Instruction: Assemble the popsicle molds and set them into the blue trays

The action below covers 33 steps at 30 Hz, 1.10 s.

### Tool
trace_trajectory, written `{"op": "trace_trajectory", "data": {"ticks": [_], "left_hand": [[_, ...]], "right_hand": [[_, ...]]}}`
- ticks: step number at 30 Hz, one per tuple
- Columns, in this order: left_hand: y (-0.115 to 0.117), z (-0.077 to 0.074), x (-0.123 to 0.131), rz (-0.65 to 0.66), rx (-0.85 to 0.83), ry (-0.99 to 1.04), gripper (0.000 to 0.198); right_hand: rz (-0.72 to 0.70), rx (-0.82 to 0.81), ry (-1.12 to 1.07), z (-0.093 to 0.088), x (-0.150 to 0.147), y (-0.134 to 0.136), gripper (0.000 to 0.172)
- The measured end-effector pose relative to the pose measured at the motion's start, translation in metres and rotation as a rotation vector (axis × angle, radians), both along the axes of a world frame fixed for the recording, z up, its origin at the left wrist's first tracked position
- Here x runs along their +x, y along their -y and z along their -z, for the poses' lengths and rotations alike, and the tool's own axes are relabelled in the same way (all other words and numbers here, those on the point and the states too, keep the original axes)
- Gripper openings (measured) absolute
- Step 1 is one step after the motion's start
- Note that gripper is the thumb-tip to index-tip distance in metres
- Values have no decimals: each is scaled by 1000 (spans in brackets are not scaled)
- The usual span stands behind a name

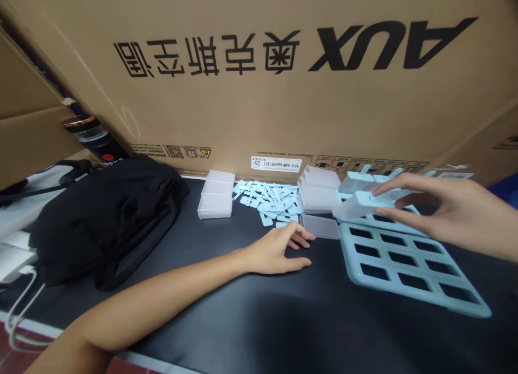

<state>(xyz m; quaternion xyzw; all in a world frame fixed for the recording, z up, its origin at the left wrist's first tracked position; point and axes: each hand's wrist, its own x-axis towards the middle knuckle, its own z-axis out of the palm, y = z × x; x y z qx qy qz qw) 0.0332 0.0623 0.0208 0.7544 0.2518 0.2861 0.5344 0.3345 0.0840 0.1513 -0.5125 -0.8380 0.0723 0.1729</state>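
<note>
Left hand (279,251) flat, released on black table (251,320); right hand (449,212) grasping translucent mold piece (360,204) above blue tray (408,260).

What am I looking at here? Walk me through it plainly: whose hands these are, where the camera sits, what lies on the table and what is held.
The single picture comes from a camera worn on a person's head, looking down at their own bare hands; no machine is involved. The left hand rests on the dark table, fingers spread, next to a clear lid lying flat. The right hand holds a small pale plastic box above a light blue tray with rows of rectangular openings. Further back lie a heap of small blue sticks, a stack of clear boxes and more clear boxes. A black bag sits on the left, and a big cardboard box stands behind everything.
</note>
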Motion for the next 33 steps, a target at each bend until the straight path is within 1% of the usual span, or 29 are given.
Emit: {"op": "trace_trajectory", "data": {"ticks": [3, 6, 8, 12, 15, 18, 22, 24, 27, 30, 33], "left_hand": [[-1, 2, 0, 9, 84, -61, 33], [-2, 3, 0, 18, 163, -97, 30], [-2, 4, -1, 22, 190, -113, 29], [-2, 3, -1, 27, 200, -139, 28], [-2, 3, -1, 29, 201, -152, 27], [-2, 3, -1, 28, 211, -152, 26], [-2, 4, 0, 27, 233, -149, 24], [-2, 4, 0, 28, 241, -153, 24], [-2, 3, 0, 31, 253, -167, 22], [-3, 2, 0, 34, 267, -173, 21], [-3, 3, 1, 33, 291, -183, 20]], "right_hand": [[159, -33, 38, 2, 17, -16, 28], [234, -130, 45, 8, 19, -25, 22], [238, -146, 37, 12, 18, -28, 22], [222, -85, 47, 19, 26, -34, 20], [254, -103, 58, 24, 35, -40, 23], [286, -102, 49, 26, 38, -42, 25], [220, -119, -61, 31, 33, -44, 26], [207, -87, -100, 35, 31, -45, 24], [256, -43, -169, 43, 29, -47, 23], [314, -84, -286, 50, 28, -47, 24], [327, -98, -369, 59, 29, -46, 26]]}}
